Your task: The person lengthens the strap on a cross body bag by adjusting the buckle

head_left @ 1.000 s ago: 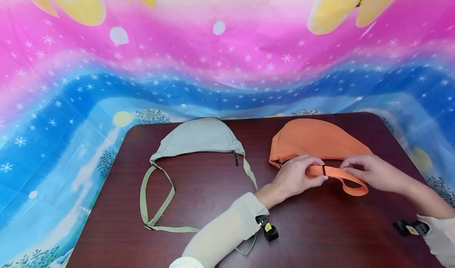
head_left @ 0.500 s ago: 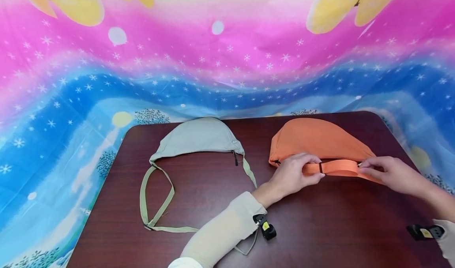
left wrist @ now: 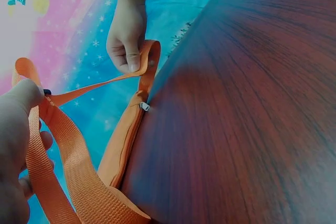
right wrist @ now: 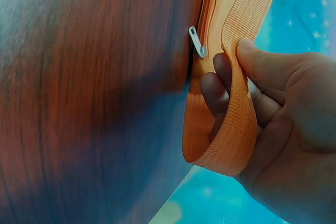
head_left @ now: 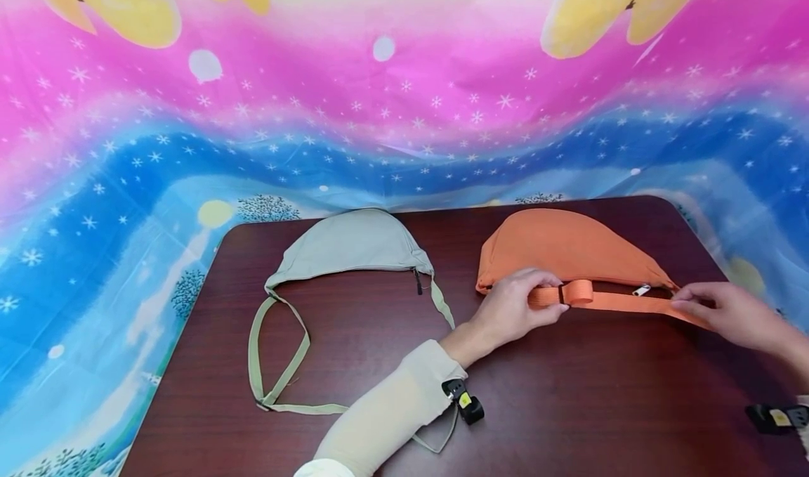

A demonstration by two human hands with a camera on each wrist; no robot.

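Observation:
An orange crescent-shaped waist bag (head_left: pixel 562 245) lies on the right of the table, a silver zipper pull (head_left: pixel 641 290) at its near edge. My left hand (head_left: pixel 515 305) pinches the orange strap (head_left: pixel 626 301) at a dark slider buckle (head_left: pixel 560 294), beside which a short loop of webbing stands out. Near the bag's right end, my right hand (head_left: pixel 736 315) pinches the same strap between thumb and fingers. The stretch between both hands runs nearly straight. In the right wrist view the webbing (right wrist: pixel 241 114) passes over the fingers and curves back toward the bag.
A pale grey-green waist bag (head_left: pixel 354 242) lies on the left of the dark wooden table (head_left: pixel 600 407). Its strap (head_left: pixel 255 350) spreads toward the front, partly hidden under my left sleeve (head_left: pixel 385 407). A printed curtain (head_left: pixel 392 126) hangs behind the table.
My right hand has moved right along with the strap. The hanging loop has shrunk to a small one by the buckle, and the zipper pull has come into view. My left hand shifted slightly left.

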